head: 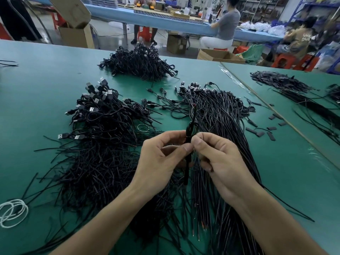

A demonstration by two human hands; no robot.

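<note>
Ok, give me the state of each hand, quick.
Left hand: closed, pinching the black cable.
Right hand: closed, pinching the same black cable.

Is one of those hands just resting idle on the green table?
No, the left hand and the right hand both pinch the same black cable, held upright between them.

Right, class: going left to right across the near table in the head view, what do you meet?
White cord coil, USB cable pile, left hand, held black cable, right hand, loose black sleeve pieces.
</note>
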